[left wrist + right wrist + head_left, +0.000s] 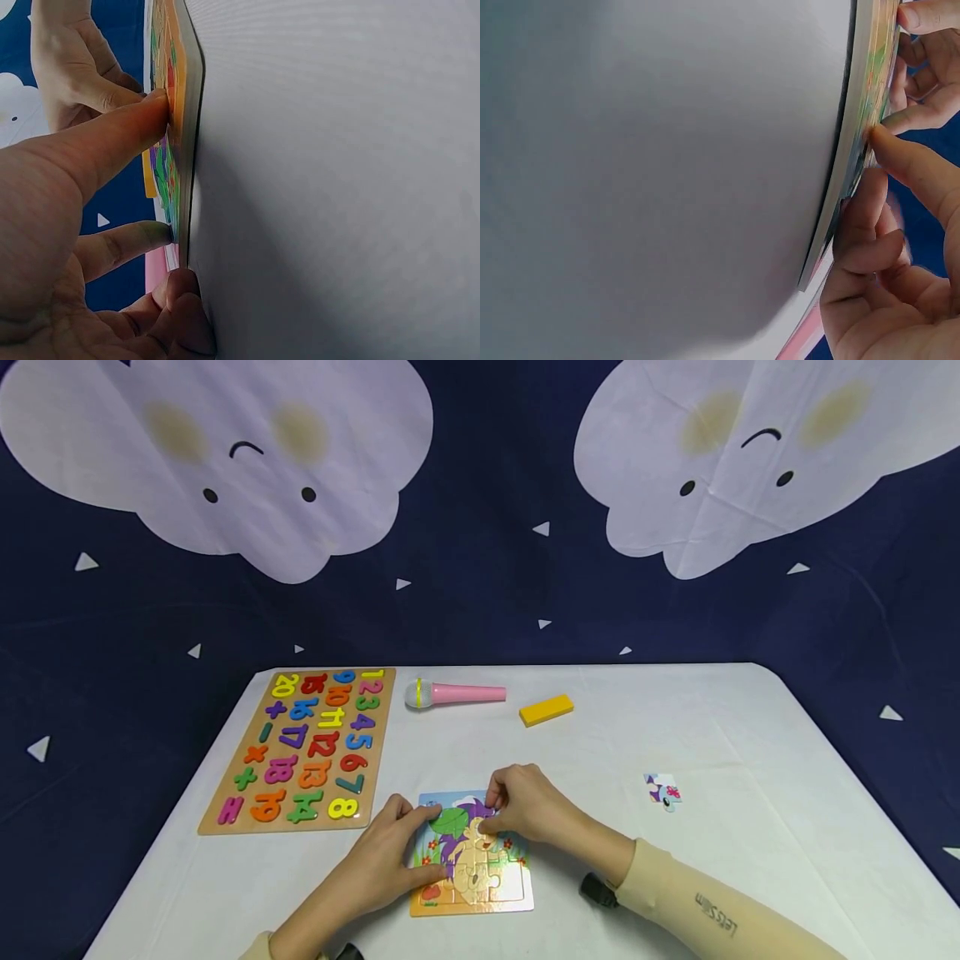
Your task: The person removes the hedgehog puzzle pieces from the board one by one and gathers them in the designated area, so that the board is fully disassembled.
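A jigsaw puzzle [472, 893] with a cartoon figure, a green leaf and purple hair lies in its tray on the white table. My left hand [386, 856] rests at its left side, with thumb and index finger spread and touching the picture. The remaining left fingers bend beside the edge, as the left wrist view shows. Over the upper right of the puzzle, my right hand [525, 802] pinches a puzzle piece between thumb and curled index finger; the piece is mostly hidden. A bare pale space shows at the puzzle's lower right. One loose puzzle piece [663, 792] lies off to the right.
On the left lies a wooden number board [255, 810] with colourful numerals and signs. A pink toy microphone [457, 694] and a yellow block [546, 710] lie toward the far edge. Behind the white table [720, 877] hangs a dark blue cloth [495, 593] with clouds.
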Action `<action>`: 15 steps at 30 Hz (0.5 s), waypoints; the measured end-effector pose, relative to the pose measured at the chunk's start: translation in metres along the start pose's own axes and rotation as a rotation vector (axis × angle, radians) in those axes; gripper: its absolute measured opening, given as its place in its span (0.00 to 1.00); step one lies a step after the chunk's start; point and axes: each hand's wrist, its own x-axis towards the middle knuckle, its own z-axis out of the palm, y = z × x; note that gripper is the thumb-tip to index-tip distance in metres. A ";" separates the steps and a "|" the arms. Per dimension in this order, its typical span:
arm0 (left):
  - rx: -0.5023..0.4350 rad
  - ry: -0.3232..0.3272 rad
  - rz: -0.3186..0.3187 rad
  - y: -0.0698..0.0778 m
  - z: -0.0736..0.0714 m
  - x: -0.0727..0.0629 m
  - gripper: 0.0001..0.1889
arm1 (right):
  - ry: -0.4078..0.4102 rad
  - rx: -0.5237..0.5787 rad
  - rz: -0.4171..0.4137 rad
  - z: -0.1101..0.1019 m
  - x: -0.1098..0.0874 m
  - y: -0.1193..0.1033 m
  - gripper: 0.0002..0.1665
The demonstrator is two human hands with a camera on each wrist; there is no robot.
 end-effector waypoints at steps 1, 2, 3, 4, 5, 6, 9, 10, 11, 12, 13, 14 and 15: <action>-0.001 0.001 0.000 0.000 0.000 0.000 0.44 | 0.000 0.005 -0.006 0.000 0.000 0.001 0.17; -0.001 0.002 0.000 0.000 0.000 0.000 0.44 | 0.000 0.010 -0.013 0.000 0.001 0.001 0.17; -0.001 0.002 0.000 0.000 0.000 0.000 0.44 | -0.002 0.015 -0.018 0.001 0.001 0.001 0.17; -0.001 0.002 -0.001 0.000 0.000 0.000 0.44 | -0.003 0.019 -0.023 0.001 0.001 0.002 0.18; -0.002 0.002 -0.001 0.000 0.000 0.000 0.43 | -0.005 0.025 -0.023 0.001 0.002 0.002 0.19; -0.002 0.001 -0.001 0.000 0.000 0.000 0.43 | -0.007 0.031 -0.023 0.001 0.002 0.003 0.21; 0.000 -0.001 0.001 0.000 0.000 0.000 0.43 | -0.020 0.038 -0.025 0.001 0.002 0.003 0.25; 0.000 -0.001 0.002 0.000 0.000 0.000 0.43 | -0.024 0.040 -0.026 0.001 0.002 0.003 0.25; 0.001 -0.001 0.004 0.000 -0.001 0.000 0.43 | -0.028 0.041 -0.028 0.001 0.002 0.004 0.24; 0.002 -0.001 0.006 0.000 -0.001 0.000 0.43 | -0.031 0.041 -0.032 0.001 0.002 0.004 0.24; 0.002 -0.001 0.007 0.000 0.000 0.000 0.43 | -0.035 0.040 -0.035 0.001 0.002 0.004 0.23; 0.003 -0.001 0.009 0.000 0.000 0.001 0.43 | -0.037 0.041 -0.035 0.001 0.002 0.004 0.23; 0.002 -0.001 0.011 0.000 0.000 0.001 0.43 | -0.040 0.041 -0.034 0.001 0.003 0.004 0.23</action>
